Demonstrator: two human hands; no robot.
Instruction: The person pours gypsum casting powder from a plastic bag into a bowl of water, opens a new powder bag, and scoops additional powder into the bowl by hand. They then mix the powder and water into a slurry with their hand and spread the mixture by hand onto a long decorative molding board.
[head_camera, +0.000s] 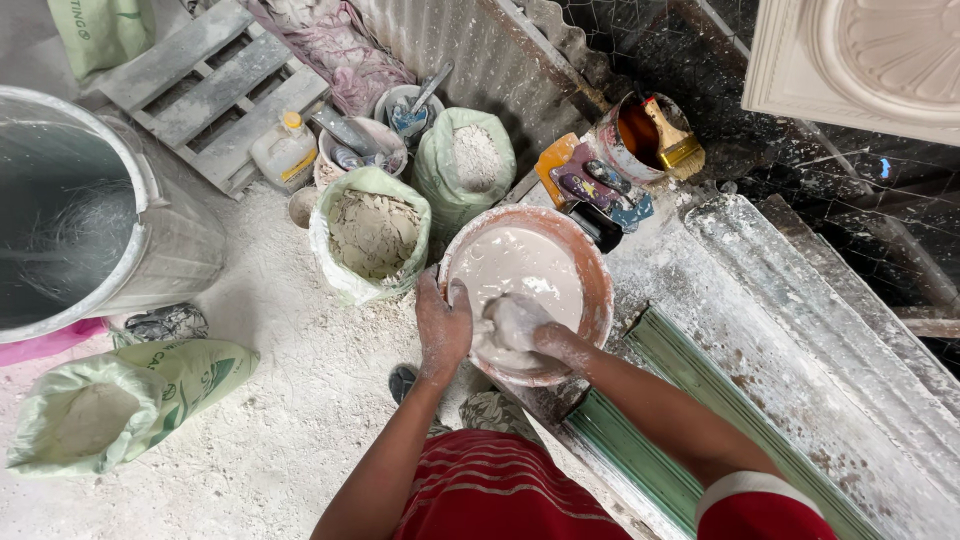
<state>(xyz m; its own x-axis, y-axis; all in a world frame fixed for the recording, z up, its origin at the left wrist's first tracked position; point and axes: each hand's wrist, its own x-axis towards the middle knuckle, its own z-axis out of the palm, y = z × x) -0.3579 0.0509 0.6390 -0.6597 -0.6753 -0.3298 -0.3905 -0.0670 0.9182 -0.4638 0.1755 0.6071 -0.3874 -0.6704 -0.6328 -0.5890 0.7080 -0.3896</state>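
Note:
An orange plastic basin (598, 290) full of creamy white plaster mix (515, 262) stands at the left end of a dusty workbench (750, 330). My left hand (443, 322), powdered white, grips the basin's near-left rim. My right hand (520, 325) is down in the wet mix at the near side, coated in plaster, fingers curled around a lump of it.
Open sacks of powder (468, 160), flakes (372, 232) and more powder (95, 415) stand on the floor at left, beside a large metal drum (150, 230). Scrapers (590, 185) and a tin with a brush (672, 140) sit behind the basin. A green moulding (690, 380) lies on the bench.

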